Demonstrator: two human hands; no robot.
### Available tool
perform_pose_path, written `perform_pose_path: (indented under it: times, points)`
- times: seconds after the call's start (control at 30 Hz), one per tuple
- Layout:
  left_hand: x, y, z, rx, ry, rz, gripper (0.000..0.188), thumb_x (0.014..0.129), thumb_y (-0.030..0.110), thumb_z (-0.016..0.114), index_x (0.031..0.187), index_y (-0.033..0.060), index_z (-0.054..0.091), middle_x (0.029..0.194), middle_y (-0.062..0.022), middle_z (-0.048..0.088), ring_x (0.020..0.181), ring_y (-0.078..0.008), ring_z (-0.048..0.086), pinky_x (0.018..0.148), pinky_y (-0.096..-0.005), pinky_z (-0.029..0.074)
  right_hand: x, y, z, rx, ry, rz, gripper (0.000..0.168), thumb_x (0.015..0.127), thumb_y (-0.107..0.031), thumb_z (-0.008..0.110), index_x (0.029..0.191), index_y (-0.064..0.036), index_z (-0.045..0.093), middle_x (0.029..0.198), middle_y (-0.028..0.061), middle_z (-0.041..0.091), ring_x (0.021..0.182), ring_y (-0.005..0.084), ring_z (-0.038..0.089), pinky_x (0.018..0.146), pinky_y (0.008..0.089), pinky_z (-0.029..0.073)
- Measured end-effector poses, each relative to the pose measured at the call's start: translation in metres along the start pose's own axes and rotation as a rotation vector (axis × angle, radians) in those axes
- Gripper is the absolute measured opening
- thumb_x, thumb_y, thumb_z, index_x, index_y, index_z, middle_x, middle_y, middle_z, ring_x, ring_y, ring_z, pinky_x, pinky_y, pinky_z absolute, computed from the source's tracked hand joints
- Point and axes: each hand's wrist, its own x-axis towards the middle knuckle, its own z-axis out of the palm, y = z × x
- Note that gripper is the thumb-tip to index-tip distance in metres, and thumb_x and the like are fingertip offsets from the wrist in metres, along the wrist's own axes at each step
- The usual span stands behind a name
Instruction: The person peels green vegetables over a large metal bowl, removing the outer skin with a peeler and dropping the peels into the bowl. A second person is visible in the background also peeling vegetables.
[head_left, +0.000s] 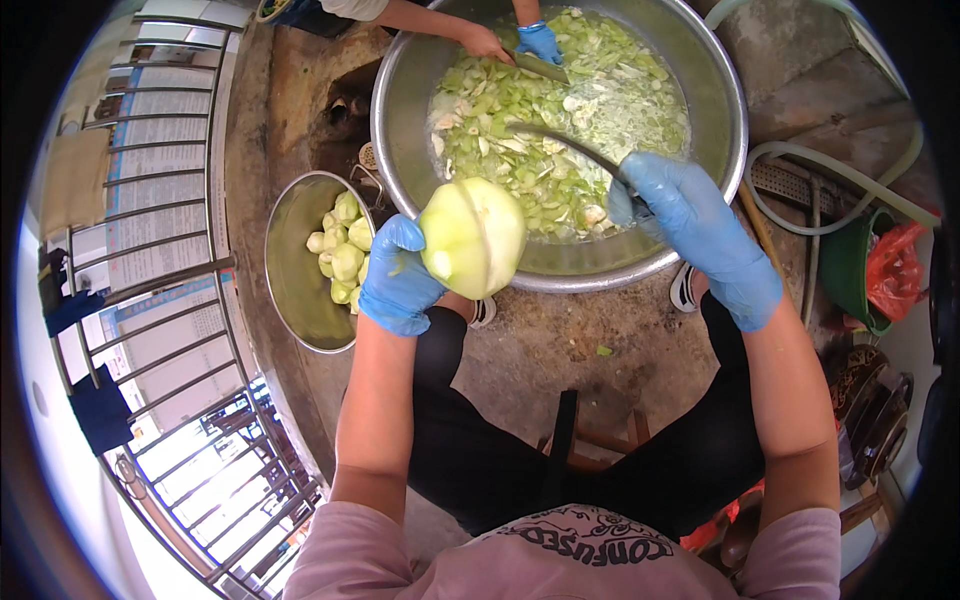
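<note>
My left hand (400, 276), in a blue glove, grips a peeled pale green vegetable (474, 238), perhaps a chayote or kohlrabi. A cut or groove runs down its face. My right hand (679, 210), gloved too, is closed around the dark handle of a knife (566, 142), whose blade points left over a large metal basin (559, 283). Pale green slices (525, 165) float in cloudy water inside the basin. The vegetable is held at the basin's near left rim, apart from the blade.
A metal bowl (289, 277) of peeled vegetables (347, 261) stands left. Across the basin, another person's hands (487, 43) hold a broad knife (540, 66) over the slices. A hose (795, 225) and green bucket (844, 270) stand right. A metal railing (161, 176) runs along the left.
</note>
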Motion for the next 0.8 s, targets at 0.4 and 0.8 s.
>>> perform_pose_path:
  times: [0.4,0.8]
  points:
    - [0.021,-0.007,0.027,-0.439,-0.270,-0.054,0.069,0.073,0.034,0.051,0.133,0.0027,0.039,0.128,-0.0218,0.047,0.115,-0.0402,0.047,0.096,-0.0556,0.038,0.002,0.002,0.014,-0.159,0.161,0.123,0.030,0.085,-0.032,0.061,0.105,-0.009,0.057,0.075,-0.0005,0.052,0.073,0.0091,0.050,0.067,0.0257,0.042]
    - [0.038,-0.019,0.072,-0.260,-0.136,0.223,0.073,0.078,0.049,0.062,0.134,0.0113,0.036,0.131,-0.0132,0.046,0.122,-0.0325,0.043,0.098,-0.0522,0.038,0.020,-0.014,0.050,0.394,0.173,-0.067,0.052,0.074,-0.023,0.075,0.113,0.000,0.049,0.098,0.0083,0.058,0.088,0.0121,0.057,0.075,0.0252,0.048]
